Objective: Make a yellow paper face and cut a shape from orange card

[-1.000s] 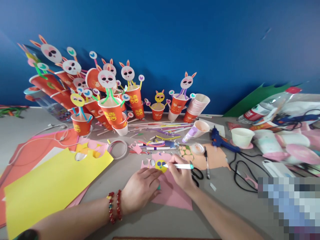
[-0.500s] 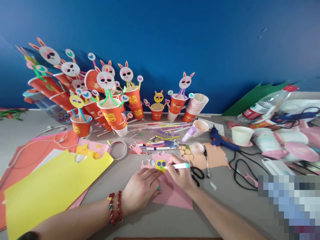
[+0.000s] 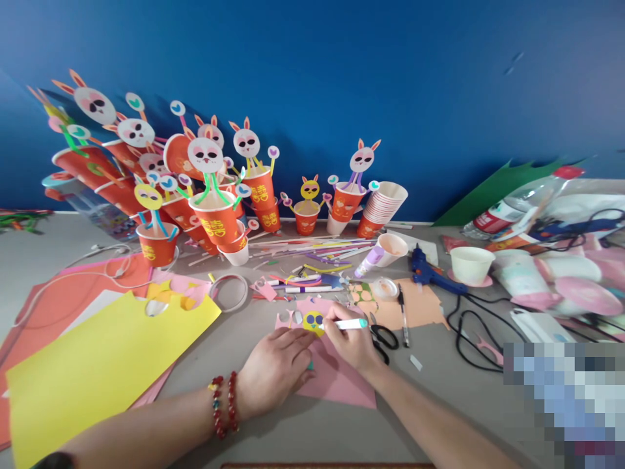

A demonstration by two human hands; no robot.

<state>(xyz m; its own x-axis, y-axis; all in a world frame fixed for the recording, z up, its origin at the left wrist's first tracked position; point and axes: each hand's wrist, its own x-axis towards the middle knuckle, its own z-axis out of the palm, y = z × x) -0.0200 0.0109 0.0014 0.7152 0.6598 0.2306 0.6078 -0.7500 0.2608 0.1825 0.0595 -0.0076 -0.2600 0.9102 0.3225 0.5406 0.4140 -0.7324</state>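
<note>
1. The right hand [image 3: 354,342] is pinching a marker [image 3: 352,324], its tip reaching the right side of a yellow disc [image 3: 313,324].
2. The left hand [image 3: 276,365] is pressing its fingertips at the disc's lower edge; whether its thumb is gripping the teal bit [image 3: 310,366] I cannot tell.
3. The disc is lying on a pink sheet [image 3: 344,381].
4. Scissors [image 3: 387,337] are lying just right of the right hand, a pen [image 3: 403,316] beyond.
5. Rabbit-topped cups [image 3: 215,225] are standing behind.
</note>
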